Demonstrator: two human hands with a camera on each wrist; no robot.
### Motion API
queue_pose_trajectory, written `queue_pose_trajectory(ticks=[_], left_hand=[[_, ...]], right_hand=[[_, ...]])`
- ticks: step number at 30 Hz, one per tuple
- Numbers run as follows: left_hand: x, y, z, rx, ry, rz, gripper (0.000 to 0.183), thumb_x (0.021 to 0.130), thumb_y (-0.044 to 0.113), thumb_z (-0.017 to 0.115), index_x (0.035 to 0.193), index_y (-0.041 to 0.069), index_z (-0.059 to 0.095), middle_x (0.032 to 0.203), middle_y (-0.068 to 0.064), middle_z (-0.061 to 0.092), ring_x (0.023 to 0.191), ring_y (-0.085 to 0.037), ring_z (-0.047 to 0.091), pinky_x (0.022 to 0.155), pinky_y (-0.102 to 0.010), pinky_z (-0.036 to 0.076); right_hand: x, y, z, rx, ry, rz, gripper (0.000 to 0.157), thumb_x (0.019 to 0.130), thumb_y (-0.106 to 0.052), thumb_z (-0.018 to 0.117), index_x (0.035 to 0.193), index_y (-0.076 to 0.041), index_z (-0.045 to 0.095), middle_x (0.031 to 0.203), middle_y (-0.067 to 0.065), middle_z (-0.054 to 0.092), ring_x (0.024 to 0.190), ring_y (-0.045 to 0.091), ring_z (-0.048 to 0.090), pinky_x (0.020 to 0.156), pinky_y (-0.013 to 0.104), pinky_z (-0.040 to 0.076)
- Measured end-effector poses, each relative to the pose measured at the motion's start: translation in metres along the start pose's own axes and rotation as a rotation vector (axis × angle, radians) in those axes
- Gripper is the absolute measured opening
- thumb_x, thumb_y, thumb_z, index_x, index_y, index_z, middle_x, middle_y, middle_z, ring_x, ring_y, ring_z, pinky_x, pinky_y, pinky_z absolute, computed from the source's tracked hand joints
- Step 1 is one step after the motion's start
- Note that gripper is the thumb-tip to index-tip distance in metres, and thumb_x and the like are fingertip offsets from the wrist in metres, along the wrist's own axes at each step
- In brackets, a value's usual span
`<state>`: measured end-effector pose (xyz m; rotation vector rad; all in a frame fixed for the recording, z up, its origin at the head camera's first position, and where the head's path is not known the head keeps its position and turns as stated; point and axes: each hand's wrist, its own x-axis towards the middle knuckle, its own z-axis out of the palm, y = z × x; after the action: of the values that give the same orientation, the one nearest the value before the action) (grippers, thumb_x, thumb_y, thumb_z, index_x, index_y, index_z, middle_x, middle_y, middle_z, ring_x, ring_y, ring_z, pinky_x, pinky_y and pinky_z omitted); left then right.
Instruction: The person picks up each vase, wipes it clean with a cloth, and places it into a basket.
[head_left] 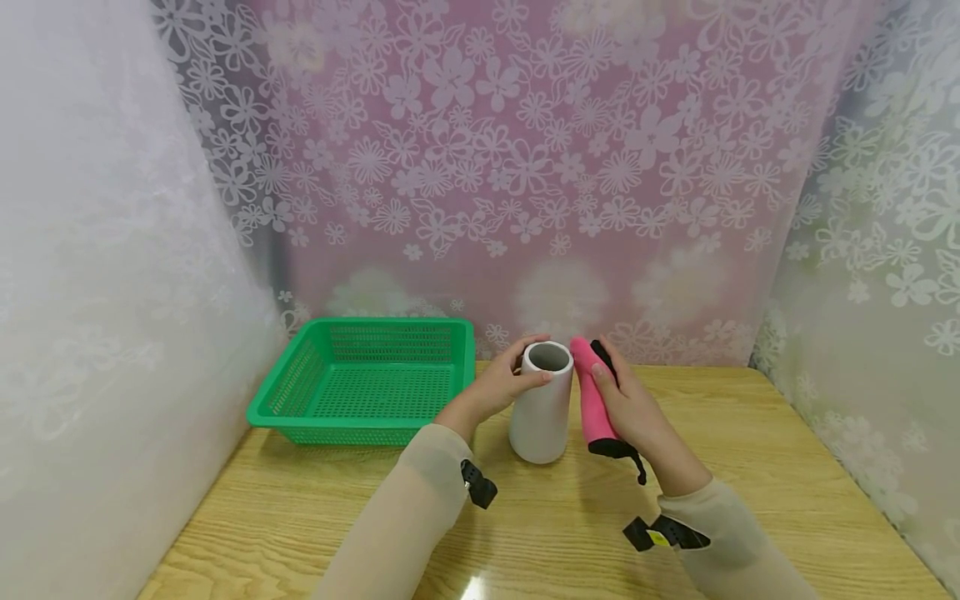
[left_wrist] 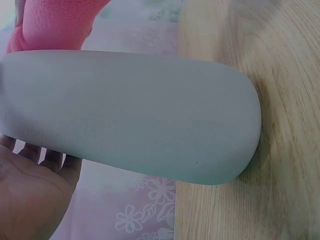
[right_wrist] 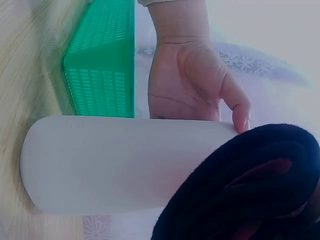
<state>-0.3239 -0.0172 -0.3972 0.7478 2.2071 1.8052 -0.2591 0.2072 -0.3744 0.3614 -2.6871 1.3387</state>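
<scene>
A tall white vase [head_left: 540,425] with a round open top stands upright on the table, wider at its base. My left hand [head_left: 497,387] holds it near the rim, thumb at the front and fingers round the far side. In the right wrist view that left hand [right_wrist: 187,82] shows behind the vase [right_wrist: 100,165]. Just right of the vase, my right hand [head_left: 630,404] grips a rolled pink-and-black fleece piece [head_left: 592,408] with a black cord hanging from its lower end. Its black rolled end [right_wrist: 235,185] hides most of the right hand in the right wrist view.
A green perforated plastic basket [head_left: 360,423] sits left of the vase on the wooden table [head_left: 750,467]. Flowered pink curtain [head_left: 487,167] hangs behind the table, with pale sheeting [head_left: 97,292] along the left side and patterned sheeting [head_left: 885,275] on the right.
</scene>
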Motion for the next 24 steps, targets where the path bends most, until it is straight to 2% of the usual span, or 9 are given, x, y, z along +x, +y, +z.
queue_pose_trajectory(ticks=[4,12,17,24], left_hand=[[-0.001,0.000,0.000,0.019,0.002,0.005,0.063,0.097,0.029,0.068,0.152,0.037,0.039,0.151,0.004,0.042,0.138,-0.025,0.043,0.109,-0.053,0.039],[0.000,0.000,-0.001,0.022,0.010,0.013,0.062,0.097,0.030,0.069,0.152,0.035,0.041,0.149,0.004,0.044,0.136,-0.024,0.044,0.109,-0.052,0.039],[-0.001,0.002,-0.001,0.017,0.012,0.016,0.062,0.097,0.028,0.069,0.152,0.033,0.041,0.147,0.003,0.046,0.136,-0.023,0.045,0.109,-0.050,0.039],[-0.001,0.001,0.000,0.016,0.008,0.014,0.064,0.097,0.028,0.069,0.153,0.030,0.039,0.148,0.003,0.046,0.137,-0.022,0.044,0.109,-0.049,0.040]], right_hand=[[0.000,-0.004,0.000,0.009,0.023,-0.028,0.065,0.109,-0.044,0.031,0.163,-0.017,0.007,0.156,0.032,0.024,0.130,0.049,0.041,0.105,0.068,0.032],[0.004,-0.007,0.006,0.096,0.102,-0.115,0.062,0.109,-0.037,0.036,0.163,-0.020,0.009,0.148,0.028,0.035,0.120,0.043,0.049,0.102,0.063,0.038],[0.009,-0.001,0.013,0.104,0.186,-0.211,0.061,0.109,-0.030,0.039,0.162,-0.016,0.012,0.154,0.026,0.031,0.127,0.043,0.044,0.105,0.063,0.035],[0.017,0.011,0.029,0.069,0.323,-0.369,0.059,0.108,-0.019,0.043,0.162,-0.016,0.017,0.154,0.023,0.032,0.126,0.041,0.044,0.099,0.060,0.040]])
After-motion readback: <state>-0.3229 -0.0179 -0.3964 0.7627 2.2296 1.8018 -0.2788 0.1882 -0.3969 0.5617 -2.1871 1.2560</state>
